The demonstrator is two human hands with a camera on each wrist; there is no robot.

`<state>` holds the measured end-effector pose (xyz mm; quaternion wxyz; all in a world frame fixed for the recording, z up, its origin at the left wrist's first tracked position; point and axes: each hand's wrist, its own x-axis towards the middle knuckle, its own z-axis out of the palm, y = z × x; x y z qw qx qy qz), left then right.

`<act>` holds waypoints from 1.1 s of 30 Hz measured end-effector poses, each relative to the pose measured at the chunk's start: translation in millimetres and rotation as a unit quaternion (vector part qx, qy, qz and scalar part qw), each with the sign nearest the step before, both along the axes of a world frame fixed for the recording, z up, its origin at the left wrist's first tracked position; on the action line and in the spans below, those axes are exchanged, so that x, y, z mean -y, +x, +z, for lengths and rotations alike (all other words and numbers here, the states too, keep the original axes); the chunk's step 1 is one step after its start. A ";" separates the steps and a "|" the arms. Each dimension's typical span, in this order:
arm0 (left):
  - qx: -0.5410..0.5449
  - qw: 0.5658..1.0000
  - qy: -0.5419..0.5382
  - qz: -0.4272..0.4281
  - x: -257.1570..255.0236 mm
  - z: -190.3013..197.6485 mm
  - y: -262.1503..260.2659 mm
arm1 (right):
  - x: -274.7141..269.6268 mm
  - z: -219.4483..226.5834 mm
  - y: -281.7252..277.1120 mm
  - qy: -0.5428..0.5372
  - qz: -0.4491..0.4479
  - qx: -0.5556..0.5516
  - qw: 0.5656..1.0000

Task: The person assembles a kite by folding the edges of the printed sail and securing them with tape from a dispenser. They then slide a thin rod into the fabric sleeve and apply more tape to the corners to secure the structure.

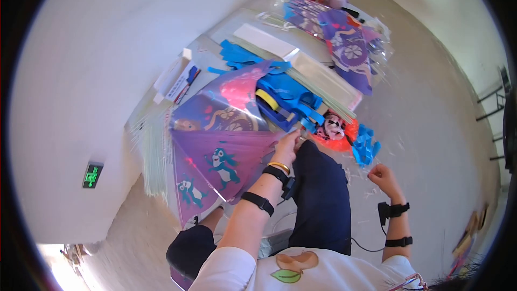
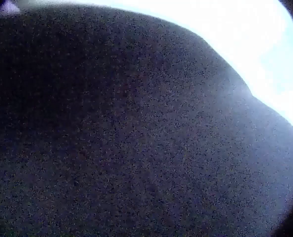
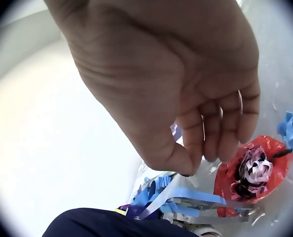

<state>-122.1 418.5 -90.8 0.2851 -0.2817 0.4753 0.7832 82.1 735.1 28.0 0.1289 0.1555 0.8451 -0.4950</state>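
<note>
A purple kite with teal cartoon animals spreads out beside the person's left leg. At its right corner, the left hand pinches the kite's edge; the fingertips are partly hidden. Blue strips and a dark blue roll with a yellow band lie just beyond that hand. Off to the right, the right hand hangs over the floor. Its fingers are curled, with thumb tip against the index finger in the right wrist view, and no object shows between them. Dark cloth fills most of the left wrist view.
A red bag of shredded strips sits right of the left hand, beside a blue strip bundle. Long white boxes, more printed kites and a small carton lie farther back. Thin pale rods lie at left.
</note>
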 end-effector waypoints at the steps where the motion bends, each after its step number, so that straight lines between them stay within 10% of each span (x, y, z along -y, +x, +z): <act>1: -0.038 0.999 0.000 0.023 4.2 16.1 8.1 | -3.1 1.9 -0.5 -0.011 -0.004 -0.005 1.000; 8: -0.209 0.954 0.062 0.205 103.9 114.8 87.7 | 35.9 68.4 -69.6 -0.056 0.105 -0.065 0.991; 14: -0.284 0.883 0.045 0.371 225.7 159.5 177.2 | 180.1 164.9 -150.6 -0.037 0.355 -0.088 0.930; 33: -0.143 0.750 -0.255 0.593 405.6 66.5 313.3 | 610.6 90.2 -276.9 0.081 0.631 -0.100 0.765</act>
